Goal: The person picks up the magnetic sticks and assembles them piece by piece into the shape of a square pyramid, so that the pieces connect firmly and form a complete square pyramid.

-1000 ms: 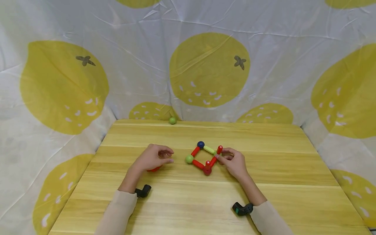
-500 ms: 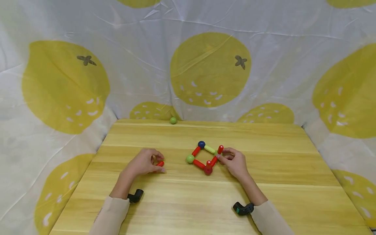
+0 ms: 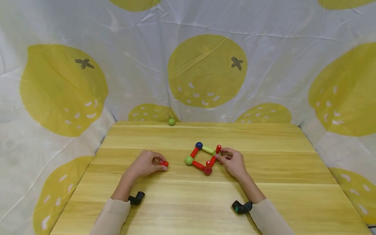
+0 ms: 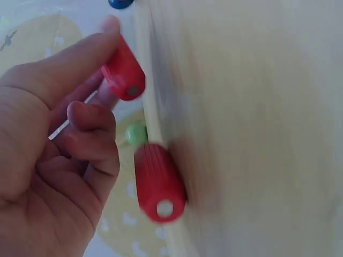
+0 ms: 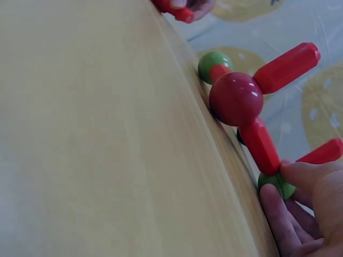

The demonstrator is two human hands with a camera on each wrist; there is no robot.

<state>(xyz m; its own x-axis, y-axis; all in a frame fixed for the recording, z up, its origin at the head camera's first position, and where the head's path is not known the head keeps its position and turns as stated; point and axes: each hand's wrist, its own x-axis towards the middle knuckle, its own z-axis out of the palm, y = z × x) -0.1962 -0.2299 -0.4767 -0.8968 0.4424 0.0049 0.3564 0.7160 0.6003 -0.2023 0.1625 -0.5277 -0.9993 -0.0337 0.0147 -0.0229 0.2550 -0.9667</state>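
My left hand (image 3: 147, 164) pinches a red magnetic stick (image 4: 125, 75) between thumb and fingers, left of a four-sided frame. A second red stick (image 4: 159, 184) lies on the table beside that hand, hidden in the head view. The frame joins a blue ball (image 3: 199, 145), a green ball (image 3: 189, 160), a red ball (image 3: 207, 171) and another green ball (image 5: 276, 184) with red sticks and one yellow-green stick (image 3: 207, 149). One red stick (image 5: 286, 68) rises from the red ball, another (image 3: 218, 148) from the right green ball. My right hand (image 3: 234, 162) grips that green ball.
A loose green ball (image 3: 171, 121) sits at the back edge of the wooden table (image 3: 188, 202). A lemon-patterned cloth (image 3: 135, 65) hangs behind the table and on both sides. Black wrist cameras (image 3: 242, 207) are worn on both arms.
My left hand has moved back toward the near left and taken up a red stick, then shifted slightly right with it. My right hand stays at the frame's green ball.
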